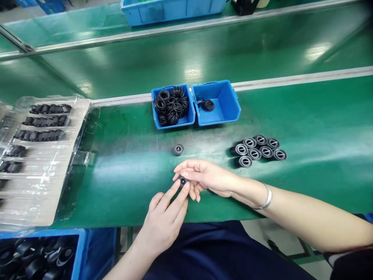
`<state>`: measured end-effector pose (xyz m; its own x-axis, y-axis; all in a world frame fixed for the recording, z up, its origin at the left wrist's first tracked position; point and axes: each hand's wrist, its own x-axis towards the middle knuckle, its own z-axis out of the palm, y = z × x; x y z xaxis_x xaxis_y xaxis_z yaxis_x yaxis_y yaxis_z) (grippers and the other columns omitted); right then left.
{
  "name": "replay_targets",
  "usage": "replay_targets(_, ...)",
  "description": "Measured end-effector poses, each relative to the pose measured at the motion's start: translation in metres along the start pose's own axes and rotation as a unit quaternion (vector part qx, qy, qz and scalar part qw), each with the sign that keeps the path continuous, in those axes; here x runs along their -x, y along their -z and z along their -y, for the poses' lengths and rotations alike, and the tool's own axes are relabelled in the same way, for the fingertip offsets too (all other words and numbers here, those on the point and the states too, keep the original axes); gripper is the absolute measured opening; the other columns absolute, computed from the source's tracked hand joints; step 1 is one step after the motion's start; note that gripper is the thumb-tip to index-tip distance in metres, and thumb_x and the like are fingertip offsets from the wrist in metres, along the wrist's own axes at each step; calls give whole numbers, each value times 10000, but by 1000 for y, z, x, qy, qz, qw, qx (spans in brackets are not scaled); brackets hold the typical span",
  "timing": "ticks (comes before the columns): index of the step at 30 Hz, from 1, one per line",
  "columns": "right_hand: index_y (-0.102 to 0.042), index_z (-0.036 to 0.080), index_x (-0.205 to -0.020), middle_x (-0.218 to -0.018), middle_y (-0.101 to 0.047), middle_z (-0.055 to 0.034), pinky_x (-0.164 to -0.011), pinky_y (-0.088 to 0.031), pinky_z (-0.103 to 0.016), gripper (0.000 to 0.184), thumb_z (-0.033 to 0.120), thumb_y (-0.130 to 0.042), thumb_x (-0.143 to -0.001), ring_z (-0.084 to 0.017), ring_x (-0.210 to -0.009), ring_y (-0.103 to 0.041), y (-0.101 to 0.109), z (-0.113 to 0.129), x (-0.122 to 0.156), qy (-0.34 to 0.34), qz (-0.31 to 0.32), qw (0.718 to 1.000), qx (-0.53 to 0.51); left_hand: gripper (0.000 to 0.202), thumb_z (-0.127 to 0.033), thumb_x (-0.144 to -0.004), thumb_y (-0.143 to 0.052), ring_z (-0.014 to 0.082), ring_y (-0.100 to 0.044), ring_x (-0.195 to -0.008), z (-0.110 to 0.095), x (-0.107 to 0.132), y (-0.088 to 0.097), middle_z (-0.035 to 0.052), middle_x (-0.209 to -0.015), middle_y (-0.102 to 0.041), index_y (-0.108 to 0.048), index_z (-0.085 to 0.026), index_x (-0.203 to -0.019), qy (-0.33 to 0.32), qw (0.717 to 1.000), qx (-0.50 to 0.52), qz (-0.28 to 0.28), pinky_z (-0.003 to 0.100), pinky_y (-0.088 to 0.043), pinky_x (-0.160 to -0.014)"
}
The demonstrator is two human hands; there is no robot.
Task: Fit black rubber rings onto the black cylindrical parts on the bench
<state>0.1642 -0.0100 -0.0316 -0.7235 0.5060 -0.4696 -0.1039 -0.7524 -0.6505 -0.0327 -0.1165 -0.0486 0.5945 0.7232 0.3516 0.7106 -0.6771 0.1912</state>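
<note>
A small round black plastic part [183, 181] with a hole in its middle sits between my two hands, above the near part of the green bench. My left hand [166, 217] grips it from below with the fingertips. From the right, my right hand [204, 177] holds the same part between thumb and fingers; a silver bangle is on that wrist. Just beyond my hands, a single black round part [178, 149] stands on the bench. Farther right is a group of several black cylindrical parts [254, 153], each with a slotted top.
A blue bin [192, 122] holds many black rings; beside it, another blue bin [233, 112] has a few. At left lies a clear plastic tray [65, 171] with rows of black parts. A blue crate [81, 249] of black parts stands lower left.
</note>
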Motion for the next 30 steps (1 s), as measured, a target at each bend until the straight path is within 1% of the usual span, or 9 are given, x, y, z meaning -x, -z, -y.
replay_targets(5, -592, 140, -1122, -1144, -677, -125, -462, -586, -236, 220, 315, -562, -991, -122, -579, -693, -1, 1, 2, 4, -3, 1000, -11, 262, -109, -990, -487, 233, -482, -1378, -4, 0, -4, 52, -1452, -569, -700, -170, -1130, 11, 1000, -23, -17, 359, -352, -988)
replay_targets(9, -587, 136, -1103, -1037, -696, -96, -440, -570, -208, 201, 259, -629, -949, -114, -560, -683, 1, 2, 1, -3, 8, 1000, 7, 241, -120, -983, -505, 229, -507, -1349, -5, -1, -5, 46, -1447, -575, -713, -181, -1087, 16, 999, -28, -22, 353, -374, -971)
replay_targets(12, -578, 143, -1091, -948, -693, -64, -407, -541, -186, 173, 239, -618, -952, -96, -503, -654, 0, 1, -1, 0, 11, 1000, 15, 252, -124, -987, -495, 238, -507, -1345, -5, -3, -3, 65, -1445, -576, -707, -167, -1116, 7, 999, -31, -12, 350, -391, -947)
replay_targets(15, -577, 148, -1097, -971, -687, -67, -397, -530, -184, 158, 235, -590, -966, -94, -479, -649, -2, 0, -1, 0, 12, 1000, 15, 270, -130, -989, -492, 234, -505, -1341, -5, -3, -1, 42, -1444, -581, -701, -186, -1150, 18, 999, -32, -14, 350, -389, -941)
replay_targets(18, -571, 146, -1143, -1058, -687, -108, -428, -551, -215, 191, 267, -520, -1005, -127, -530, -686, -1, 1, 0, -1, 5, 1000, -6, 302, -116, -990, -472, 261, -443, -1395, -5, -2, -1, 17, -1491, -534, -693, -199, -1178, 31, 999, -30, 16, 372, -366, -973)
replay_targets(22, -577, 130, -1183, -1256, -639, -178, -473, -571, -241, 233, 271, -483, -1022, -145, -614, -714, 4, 1, 2, 16, 31, 999, -26, 288, -114, -988, -473, 272, -412, -1425, -3, -2, -2, 70, -1501, -518, -677, -163, -1186, 22, 1000, -8, 19, 399, -347, -1009)
replay_targets(26, -565, 132, -1228, -1223, -652, -169, -508, -574, -228, 258, 272, -526, -1015, -151, -679, -724, 8, -3, 2, 31, 61, 997, -28, 290, -59, -983, -436, 293, -374, -1456, 0, -2, -2, 167, -1497, -501, -659, -89, -1165, 12, 999, 49, 14, 416, -357, -1027)
replay_targets(28, -563, 135, -1214, -1231, -645, -157, -496, -568, -217, 251, 270, -555, -1002, -143, -678, -721, 8, -4, 2, 36, 55, 997, -25, 289, -40, -973, -436, 305, -374, -1456, 0, -1, -1, 182, -1480, -517, -656, -75, -1157, 8, 998, 61, 5, 421, -362, -1023)
replay_targets(30, -561, 138, -1184, -1204, -651, -135, -477, -562, -207, 242, 259, -599, -978, -127, -645, -709, 6, -4, 1, 42, 40, 998, -20, 311, -40, -970, -434, 308, -383, -1450, 1, 0, 0, 165, -1470, -533, -646, -79, -1194, 5, 998, 57, 4, 422, -364, -1015)
